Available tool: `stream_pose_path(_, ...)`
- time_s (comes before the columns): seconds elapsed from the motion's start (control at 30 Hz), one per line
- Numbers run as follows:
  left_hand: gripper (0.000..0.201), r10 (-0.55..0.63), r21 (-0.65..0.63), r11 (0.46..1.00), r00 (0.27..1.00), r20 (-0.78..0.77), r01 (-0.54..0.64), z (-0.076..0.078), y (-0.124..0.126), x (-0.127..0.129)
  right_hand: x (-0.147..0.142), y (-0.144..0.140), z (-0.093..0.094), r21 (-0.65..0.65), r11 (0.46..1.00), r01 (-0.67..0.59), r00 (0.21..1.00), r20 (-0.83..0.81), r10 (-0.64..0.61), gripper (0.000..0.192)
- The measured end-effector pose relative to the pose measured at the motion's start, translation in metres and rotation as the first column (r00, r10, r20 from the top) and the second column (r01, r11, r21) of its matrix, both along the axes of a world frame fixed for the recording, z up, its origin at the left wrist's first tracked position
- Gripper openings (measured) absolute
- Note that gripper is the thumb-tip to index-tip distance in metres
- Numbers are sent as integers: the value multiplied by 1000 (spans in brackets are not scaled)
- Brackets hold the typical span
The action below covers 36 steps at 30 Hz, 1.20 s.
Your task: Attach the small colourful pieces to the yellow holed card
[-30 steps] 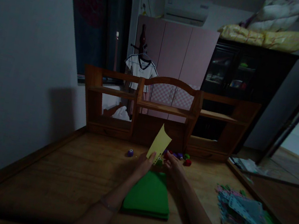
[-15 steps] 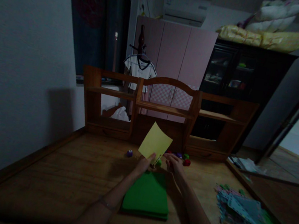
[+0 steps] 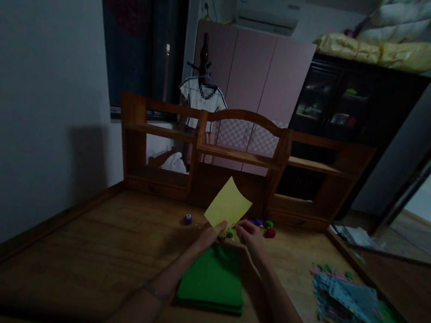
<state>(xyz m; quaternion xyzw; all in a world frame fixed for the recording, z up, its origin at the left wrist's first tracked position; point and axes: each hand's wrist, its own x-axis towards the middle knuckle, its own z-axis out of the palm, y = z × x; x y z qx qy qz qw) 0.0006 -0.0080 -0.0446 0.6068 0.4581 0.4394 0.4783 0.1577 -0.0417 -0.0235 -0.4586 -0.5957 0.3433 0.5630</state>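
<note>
The room is dim, so small things on the desk [image 3: 72, 248] are hard to read. Far left, the wall is bare and the window [image 3: 138, 33] shows only dark. On the desk, a small purple piece [image 3: 188, 219] lies alone, left of the hands; what it is cannot be made out. The left hand [image 3: 209, 235] has its fingers pinched together on the lower edge of a yellow sheet [image 3: 229, 203], which stands up tilted from the grip, its top corner leaning right against the dark shelf [image 3: 241, 155] behind it. The sheet is plain pale yellow, slightly curved, with a strip of small punched marks along the bottom edge, half hidden by the fingers. Under and just past the hands sits a little green object [image 3: 230, 233], mostly covered. The right hand [image 3: 249, 234] lies close beside the left, fingers curled; whether they grip anything cannot be told. Both forearms run out of the bottom edge. Between them a stack of green sheets [image 3: 213, 282] lies flat on the desk. Behind the right hand, a few coloured bits [image 3: 268, 228], purple, green and red, blur together. Far right, a heap of punched strips [image 3: 355, 312] in blue, pink and green sprawls near the desk's edge.
</note>
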Motion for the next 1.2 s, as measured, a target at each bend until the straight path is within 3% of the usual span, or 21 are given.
stream_pose_path(0.1, 47, -49, 42, 998, 998, 37, 48, 1, -2, 0, 1, 1, -1, 14, 1000, -1, 1000, 21, 1, 22)
stream_pose_path(0.13, 47, -13, 71, 997, 1000, 24, 11, 4, -3, -1, 1, 1, -1, 15, 1000, 0, 1000, 23, 0, 22)
stream_pose_path(0.2, 50, 176, 199, 965, 984, -18, -169, 12, -7, -4, 2, 3, -2, 8, 1000, 9, 1000, 20, -9, 23)
stream_pose_path(0.23, 55, 322, 305, 904, 946, -26, -299, 17, -9, -6, 2, 4, -3, -2, 1000, 13, 1000, 15, -13, 23)
stream_pose_path(0.3, 64, 538, 490, 732, 843, 10, -473, 27, -12, -10, 2, 5, -5, -37, 999, 14, 1000, 6, -14, 22)
stream_pose_path(0.33, 65, 589, 540, 670, 808, 33, -510, 30, -12, -12, 1, 6, -7, -51, 999, 11, 1000, 3, -11, 21)
stream_pose_path(0.37, 63, 605, 560, 646, 796, 41, -520, 31, -12, -13, 1, 7, -8, -58, 998, 6, 1000, 2, -6, 20)
stream_pose_path(0.4, 59, 586, 551, 666, 809, 31, -503, 31, -11, -13, 0, 7, -9, -58, 998, 4, 1000, 4, -4, 18)
stream_pose_path(0.43, 53, 534, 515, 724, 845, 3, -459, 30, -9, -13, -1, 8, -9, -51, 999, 4, 1000, 5, -4, 17)
stream_pose_path(0.5, 45, 353, 387, 871, 933, -63, -304, 23, -5, -10, -2, 8, -10, -36, 999, 4, 1000, 8, -3, 15)
stream_pose_path(0.57, 45, 176, 279, 950, 980, -96, -143, 15, -1, -6, -3, 8, -10, -38, 999, -2, 1000, 13, 3, 14)
stream_pose_path(0.73, 42, 33, 302, 953, 991, -130, 8, 1, 2, 0, -3, 9, -12, -30, 999, -12, 1000, 12, 13, 14)
stream_pose_path(0.93, 37, 6, 292, 955, 986, -164, 43, -4, 5, 0, -3, 13, -20, -21, 1000, -21, 1000, -13, 20, 13)
stream_pose_path(1.2, 32, -24, 312, 947, 985, -173, 78, -5, 6, 0, -4, 8, -15, -69, 995, -70, 997, -37, 68, 13)
